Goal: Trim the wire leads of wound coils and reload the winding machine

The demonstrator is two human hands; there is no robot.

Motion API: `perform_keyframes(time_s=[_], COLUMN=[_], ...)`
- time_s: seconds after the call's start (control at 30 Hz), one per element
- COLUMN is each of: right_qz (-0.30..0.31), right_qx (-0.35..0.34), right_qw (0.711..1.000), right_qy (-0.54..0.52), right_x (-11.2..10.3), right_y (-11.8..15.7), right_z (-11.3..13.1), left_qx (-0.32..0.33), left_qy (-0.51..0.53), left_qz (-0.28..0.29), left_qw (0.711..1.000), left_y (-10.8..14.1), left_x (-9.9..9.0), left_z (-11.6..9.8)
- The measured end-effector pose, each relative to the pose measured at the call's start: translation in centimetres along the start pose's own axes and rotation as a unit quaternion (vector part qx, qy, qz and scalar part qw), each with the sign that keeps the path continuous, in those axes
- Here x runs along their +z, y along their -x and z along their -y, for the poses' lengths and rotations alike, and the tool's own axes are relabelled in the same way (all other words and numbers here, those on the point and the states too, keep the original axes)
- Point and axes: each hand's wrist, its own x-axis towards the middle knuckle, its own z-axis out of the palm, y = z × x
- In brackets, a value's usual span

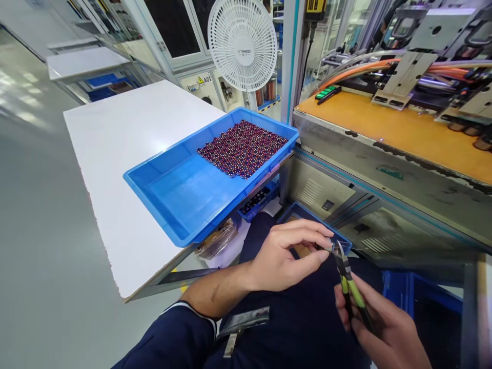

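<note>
My left hand (pixel 286 253) pinches a small metallic part (pixel 328 248) between thumb and fingers above my lap. Thin wire-like leads seem to stick out of its right end, and most of the part is hidden by the fingertips. In my right hand (pixel 386 325) is a pair of cutting pliers (pixel 351 287) with green and black handles. The jaws point up and meet the right end of the part; whether they are closed on a lead I cannot tell.
A blue tray (pixel 161 166) with many small dark red and black round parts (pixel 246 148) stands on a white table (pixel 115 148). Beyond it is a white fan (pixel 243 43). A machine bench (pixel 407 133) runs along the right. Another blue bin (pixel 397 289) sits low at right.
</note>
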Motion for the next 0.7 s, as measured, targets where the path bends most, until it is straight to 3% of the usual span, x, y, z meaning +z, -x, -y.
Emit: perform_keyframes(time_s=[0.1,0.2,0.27,0.4,0.7], right_qz=[-0.005,-0.025,-0.007,0.054,0.082], right_qx=[0.022,0.01,-0.018,-0.058,-0.073], right_qw=[0.999,0.999,1.0,0.996,0.993], right_qy=[-0.029,-0.025,-0.004,0.041,0.036], right_x=[-0.2,-0.7,-1.3,-2.3,-2.0], right_y=[0.0,0.5,0.7,1.1,1.2], right_z=[-0.2,-0.2,-0.2,0.0,0.9], left_qx=[0.021,0.1,0.139,0.145,0.16], left_qy=[-0.014,-0.032,-0.029,-0.025,-0.043], left_qz=[0.008,0.013,0.007,0.006,0.005], left_qw=[1.0,0.994,0.99,0.989,0.986], left_y=[-0.1,-0.1,0.0,0.3,0.6], left_x=[-0.1,-0.3,-0.2,0.0,0.2], left_z=[0.3,0.9,1.3,1.7,1.6])
